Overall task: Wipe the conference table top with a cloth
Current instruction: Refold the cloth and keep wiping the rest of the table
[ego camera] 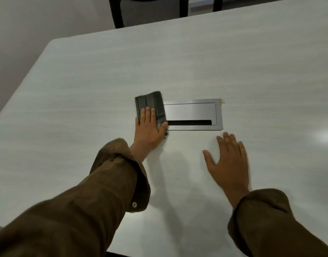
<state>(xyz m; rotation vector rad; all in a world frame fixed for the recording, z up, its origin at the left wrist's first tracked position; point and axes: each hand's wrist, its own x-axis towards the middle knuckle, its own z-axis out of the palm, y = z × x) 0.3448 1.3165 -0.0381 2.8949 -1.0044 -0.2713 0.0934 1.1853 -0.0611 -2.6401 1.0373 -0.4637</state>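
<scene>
A left hand [149,127] presses flat on a folded dark cloth [150,106] beside the table's [85,89] metal hatch [193,114]; the right hand [229,162] rests open, empty.

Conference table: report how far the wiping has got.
Done: cannot tell, no wiped patch shows on the table. In hand: the left hand presses the folded dark cloth flat beside the metal cable hatch; the right hand rests flat. Left: cannot tell.
</scene>
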